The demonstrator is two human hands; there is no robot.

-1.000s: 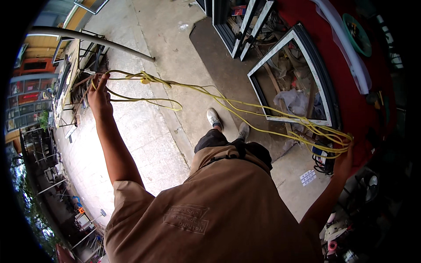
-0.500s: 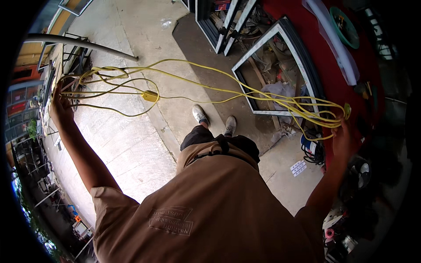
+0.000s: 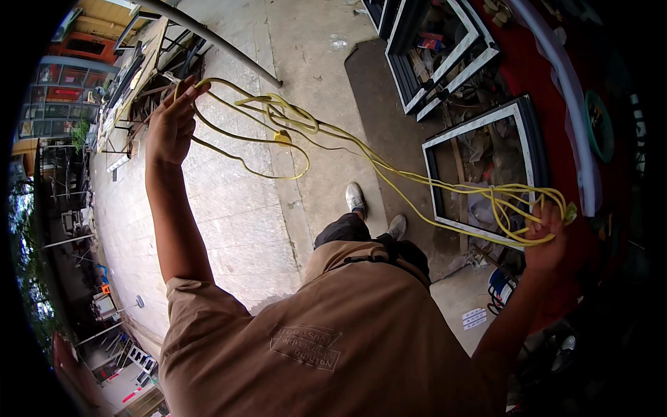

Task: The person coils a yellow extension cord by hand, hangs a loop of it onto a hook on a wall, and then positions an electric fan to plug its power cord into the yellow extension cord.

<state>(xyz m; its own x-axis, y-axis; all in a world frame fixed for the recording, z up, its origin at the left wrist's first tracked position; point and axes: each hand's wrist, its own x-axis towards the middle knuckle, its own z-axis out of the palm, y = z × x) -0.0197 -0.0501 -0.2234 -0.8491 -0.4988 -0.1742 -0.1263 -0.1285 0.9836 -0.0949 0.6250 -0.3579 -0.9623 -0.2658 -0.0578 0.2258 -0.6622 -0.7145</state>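
Note:
A yellow cord point(image 3: 399, 173) stretches in several loose strands between my two raised hands. My left hand point(image 3: 172, 128), out at the upper left, pinches the cord, with one loop hanging below the fingers. Out at the right, my right hand point(image 3: 547, 240) is wrapped round a bunch of gathered loops. Partway along, nearer the left hand, the strands cross in a loose tangle. A small yellow block point(image 3: 281, 137) hangs behind the cord there, and how it joins is hard to see.
Dark frames with white edges point(image 3: 479, 175) stand at the right, with scraps inside them. A red-covered surface point(image 3: 521, 59) bears a translucent roll point(image 3: 556, 76) and a green basin point(image 3: 599, 125). A grey pole point(image 3: 222, 47) slants across the upper left.
The view has turned, so the surroundings appear shifted right. My left hand has moved inward, and the cord's left part hangs in looser loops. My right hand still holds its bunch.

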